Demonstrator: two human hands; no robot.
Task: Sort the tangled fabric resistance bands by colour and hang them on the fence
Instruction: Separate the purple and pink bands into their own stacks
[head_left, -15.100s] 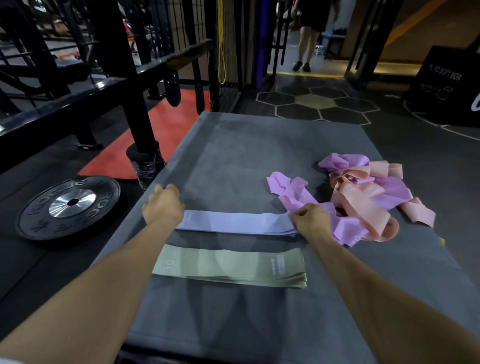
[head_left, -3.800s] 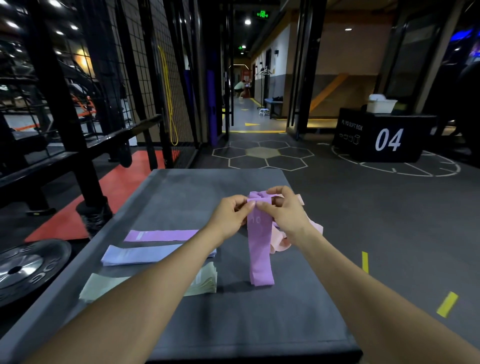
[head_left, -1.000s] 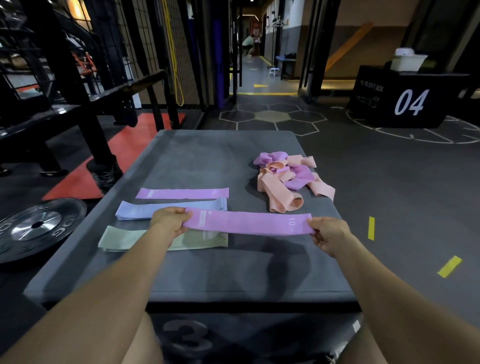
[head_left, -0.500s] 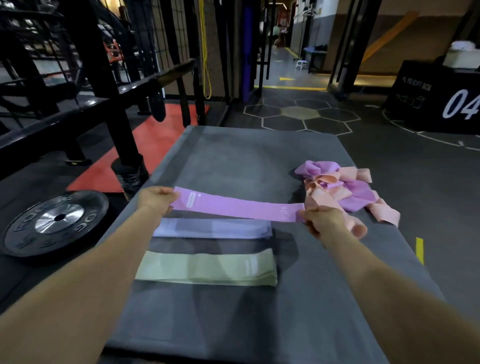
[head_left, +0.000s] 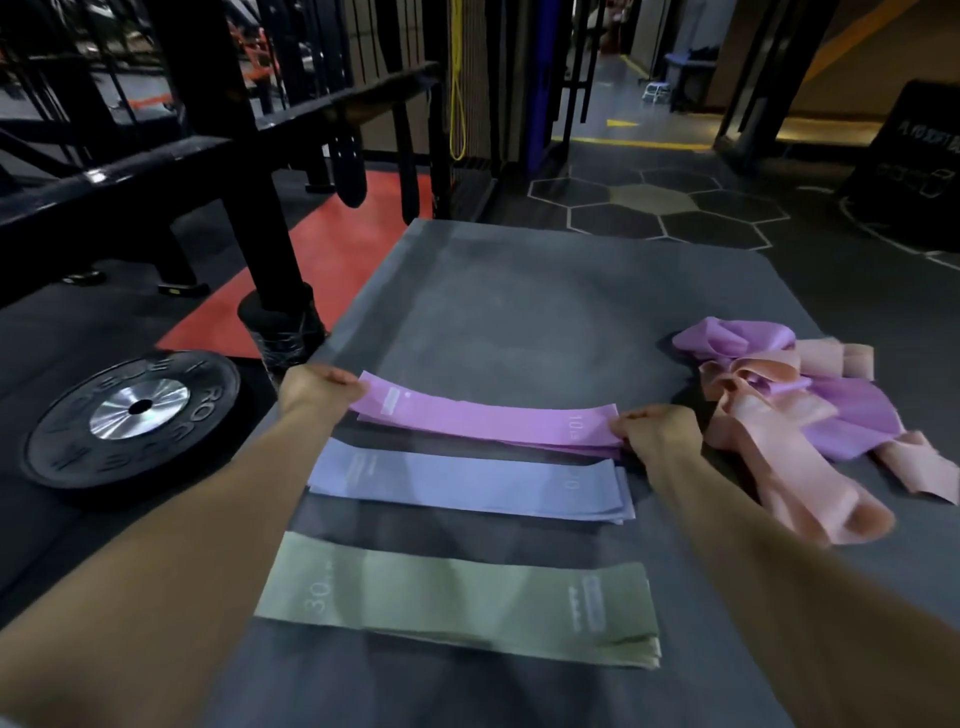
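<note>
pinching each short end of the pink band (head_left: 488, 421), left hand (head_left: 311, 387) at 9 o'clock and right hand (head_left: 657, 434) at 3, the person holds it taut over the desk (head_left: 545, 291); it looks light, soft, stretchy, best taken by its ends.

A matt woven cloth is being shown by the pink band (head_left: 488, 423), the lilac band (head_left: 467, 483) and the green band (head_left: 457, 597). A dull, slightly scuffed grey covering is being shown by the box top (head_left: 545, 312). Light is being reflected by the weight plate's (head_left: 130, 415) shiny metal hub, ringed by matt black rubber.
</note>
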